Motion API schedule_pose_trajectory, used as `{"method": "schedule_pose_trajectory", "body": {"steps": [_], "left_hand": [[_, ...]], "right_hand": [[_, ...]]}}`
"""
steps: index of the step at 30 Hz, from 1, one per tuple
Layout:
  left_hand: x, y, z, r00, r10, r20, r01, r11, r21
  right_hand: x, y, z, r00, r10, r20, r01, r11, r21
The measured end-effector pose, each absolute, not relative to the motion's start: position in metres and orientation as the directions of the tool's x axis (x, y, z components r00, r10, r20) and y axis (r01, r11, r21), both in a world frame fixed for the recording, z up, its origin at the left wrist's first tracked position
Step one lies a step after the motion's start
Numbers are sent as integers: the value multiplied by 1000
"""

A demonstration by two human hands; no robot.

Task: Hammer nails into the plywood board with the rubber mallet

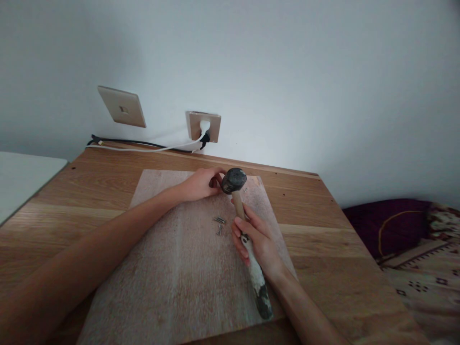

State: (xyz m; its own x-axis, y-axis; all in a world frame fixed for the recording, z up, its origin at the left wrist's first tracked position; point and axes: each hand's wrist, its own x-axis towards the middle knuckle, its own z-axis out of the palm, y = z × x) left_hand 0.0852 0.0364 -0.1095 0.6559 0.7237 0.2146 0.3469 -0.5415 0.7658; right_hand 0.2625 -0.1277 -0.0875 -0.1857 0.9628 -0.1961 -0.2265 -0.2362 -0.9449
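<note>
We are seeing the right hand (257, 239) with fingers (240, 235) clenching the hammer (237, 191) handle; left hand (201, 184) fingers are pinching beside the hammer head, loose nails (219, 223) lying between on the board (172, 268).

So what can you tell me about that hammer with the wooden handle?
The hammer with the dark rounded metal head has a pale wooden handle, smeared white and blackened toward its end. The right hand grips the handle about midway. It points away from the person over the pinkish wooden board, its head close by the left hand's fingers. Whether the head touches the board cannot be told.
</note>
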Motion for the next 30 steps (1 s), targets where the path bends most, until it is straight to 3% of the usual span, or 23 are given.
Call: {"method": "schedule_pose_trajectory", "body": {"steps": [5, 10, 16, 23, 27, 30], "left_hand": [[72, 40, -85, 726, 674, 134, 406, -578, 708], [75, 19, -60, 914, 402, -54, 337, -679, 653], [94, -3, -68, 950, 310, -49, 266, -713, 649], [80, 12, -60, 935, 353, -17, 265, -670, 693], [65, 34, -60, 808, 581, 96, 418, -681, 602], [57, 45, -65, 773, 622, 125, 484, -706, 517]], "right_hand": [[262, -131, -87, -156, 966, -205, -291, -243, -925], [264, -132, -85, -115, 972, -207, -328, -234, -915], [266, -132, -84, -107, 973, -203, -336, -228, -914], [266, -133, -83, -100, 970, -224, -321, -244, -915], [266, -132, -83, -79, 972, -223, -350, -236, -906], [266, -131, -85, -67, 974, -218, -361, -228, -904]]}}
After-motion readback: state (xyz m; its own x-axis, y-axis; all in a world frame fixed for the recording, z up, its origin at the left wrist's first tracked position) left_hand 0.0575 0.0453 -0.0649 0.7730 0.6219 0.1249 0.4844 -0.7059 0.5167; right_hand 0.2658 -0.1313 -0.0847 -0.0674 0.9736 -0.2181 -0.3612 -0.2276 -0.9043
